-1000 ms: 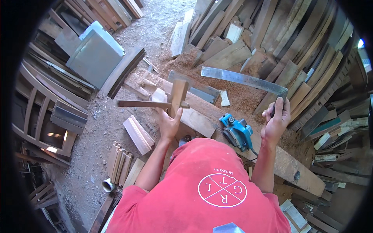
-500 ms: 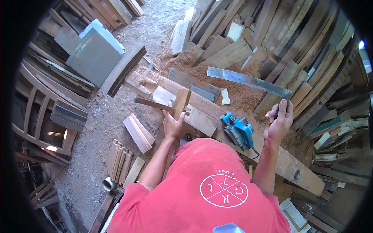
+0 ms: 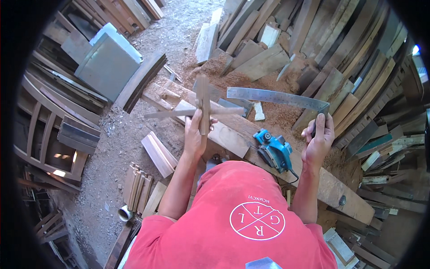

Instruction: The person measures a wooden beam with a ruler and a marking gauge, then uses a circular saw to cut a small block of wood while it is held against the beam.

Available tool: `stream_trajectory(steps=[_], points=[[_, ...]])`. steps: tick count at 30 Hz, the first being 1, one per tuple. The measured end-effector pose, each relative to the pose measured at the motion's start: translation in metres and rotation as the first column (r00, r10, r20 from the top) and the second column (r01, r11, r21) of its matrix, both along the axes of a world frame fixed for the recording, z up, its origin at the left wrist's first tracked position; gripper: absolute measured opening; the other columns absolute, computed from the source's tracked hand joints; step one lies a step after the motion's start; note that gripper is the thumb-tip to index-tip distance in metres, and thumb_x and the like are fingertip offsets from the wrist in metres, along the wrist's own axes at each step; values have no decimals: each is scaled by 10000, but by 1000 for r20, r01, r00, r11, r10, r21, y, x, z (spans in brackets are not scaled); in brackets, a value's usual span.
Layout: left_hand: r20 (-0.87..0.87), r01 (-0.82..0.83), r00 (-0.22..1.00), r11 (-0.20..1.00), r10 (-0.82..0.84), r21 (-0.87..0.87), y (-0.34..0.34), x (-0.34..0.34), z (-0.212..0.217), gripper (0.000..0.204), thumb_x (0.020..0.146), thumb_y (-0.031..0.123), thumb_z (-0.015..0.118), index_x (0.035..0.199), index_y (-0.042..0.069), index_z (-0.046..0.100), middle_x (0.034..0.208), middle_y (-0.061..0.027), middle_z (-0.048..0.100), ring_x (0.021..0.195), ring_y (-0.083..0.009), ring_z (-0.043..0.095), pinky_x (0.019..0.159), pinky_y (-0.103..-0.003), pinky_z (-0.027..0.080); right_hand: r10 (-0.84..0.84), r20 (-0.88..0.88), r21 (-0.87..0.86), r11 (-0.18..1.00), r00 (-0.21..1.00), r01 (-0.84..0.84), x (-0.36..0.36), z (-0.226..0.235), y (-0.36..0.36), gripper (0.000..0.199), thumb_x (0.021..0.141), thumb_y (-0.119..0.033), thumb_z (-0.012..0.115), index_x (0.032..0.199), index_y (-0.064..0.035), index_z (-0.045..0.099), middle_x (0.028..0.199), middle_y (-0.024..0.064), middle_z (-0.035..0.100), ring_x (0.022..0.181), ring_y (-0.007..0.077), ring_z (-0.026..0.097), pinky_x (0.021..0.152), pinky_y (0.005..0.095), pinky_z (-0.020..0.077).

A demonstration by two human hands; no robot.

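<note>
My left hand (image 3: 195,134) is closed round a wooden marking gauge (image 3: 204,101), a thick upright block crossed by a thin bar that sticks out on both sides. Out to the right, my right hand (image 3: 319,134) grips the dark handle of a try square (image 3: 277,97). Its long steel blade points left, its tip apart from the gauge. Both tools are held up over a long plank (image 3: 230,117). A blue electric hand planer (image 3: 275,150) rests on that plank, between my forearms. A pale board (image 3: 226,138) lies on the plank below the gauge.
Wood shavings (image 3: 282,119) heap behind the plank, with stacked timber offcuts (image 3: 264,60) beyond. Left on the ground are bundled wood strips (image 3: 159,154), short wooden pieces (image 3: 141,188) and a pipe end (image 3: 125,213). A grey box-like panel (image 3: 109,67) and curved frames (image 3: 38,130) stand farther left.
The marking gauge has turned in my left hand, its block now more upright and its bar nearly level. The try square has shifted slightly left and down with my right hand.
</note>
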State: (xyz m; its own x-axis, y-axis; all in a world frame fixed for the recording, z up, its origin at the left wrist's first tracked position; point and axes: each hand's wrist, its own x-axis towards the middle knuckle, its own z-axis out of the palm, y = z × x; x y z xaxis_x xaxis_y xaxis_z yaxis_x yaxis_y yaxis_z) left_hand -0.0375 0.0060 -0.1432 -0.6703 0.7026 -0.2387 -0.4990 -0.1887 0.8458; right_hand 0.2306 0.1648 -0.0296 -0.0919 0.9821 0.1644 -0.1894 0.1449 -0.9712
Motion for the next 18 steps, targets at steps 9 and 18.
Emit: stream_trajectory(steps=[9,18], points=[[-170,9,984,958,42,287,0,29,128,391,1111,372,480,1292,38,386,1030,-159,690,938,-239,713,765,-347,522,31,-67,11,999,997,-30,-14,26,-2,269,1081,-280,624,1229,-57,658,718,-45,510,579,26,444,499,202,404],[-208,65,978,962,-9,266,-5,30,133,466,1099,428,485,1401,76,435,1171,-92,641,1000,-241,701,763,-343,504,83,-105,27,996,991,-81,-16,27,-2,286,1086,-261,617,1265,-40,651,705,-51,494,577,20,429,503,204,411]])
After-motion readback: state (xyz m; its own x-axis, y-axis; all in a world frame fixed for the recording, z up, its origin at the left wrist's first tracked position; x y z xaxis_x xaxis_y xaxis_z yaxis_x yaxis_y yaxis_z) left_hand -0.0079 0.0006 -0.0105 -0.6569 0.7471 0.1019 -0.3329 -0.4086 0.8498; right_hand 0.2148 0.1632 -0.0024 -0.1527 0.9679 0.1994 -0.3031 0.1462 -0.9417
